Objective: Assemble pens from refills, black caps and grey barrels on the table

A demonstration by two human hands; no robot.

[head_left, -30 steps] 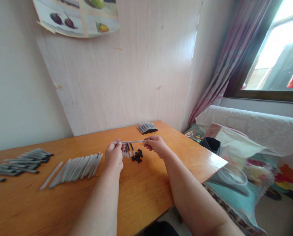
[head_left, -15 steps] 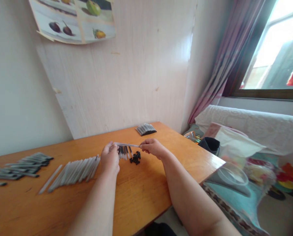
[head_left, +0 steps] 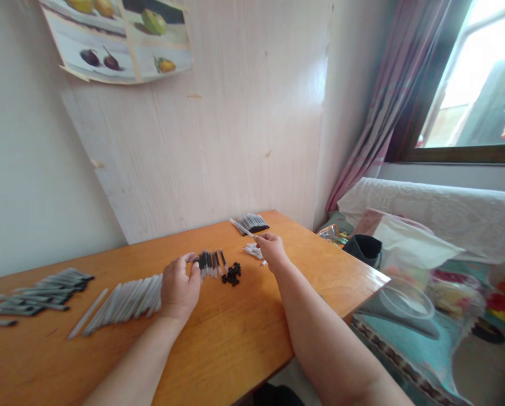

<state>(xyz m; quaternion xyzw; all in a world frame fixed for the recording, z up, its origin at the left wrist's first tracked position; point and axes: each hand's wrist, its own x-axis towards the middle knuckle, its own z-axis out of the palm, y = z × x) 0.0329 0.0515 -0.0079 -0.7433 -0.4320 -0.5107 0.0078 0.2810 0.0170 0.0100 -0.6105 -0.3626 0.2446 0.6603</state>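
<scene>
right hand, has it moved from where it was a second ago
Yes. The right hand has carried the thin tube away from the left hand, past the pile of small black caps and toward the dark-tipped bundle at the table's far edge.

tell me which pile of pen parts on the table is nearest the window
The dark-tipped bundle at the table's far right corner. The clear tube row and the grey pile lie far to the left, beyond the left hand.

Daylight is pouring in from the overexposed window (head_left: 481, 84) at right, glaring softly on the desk (head_left: 320, 265); edges are bending, and the moving hands are blurring slightly
</scene>
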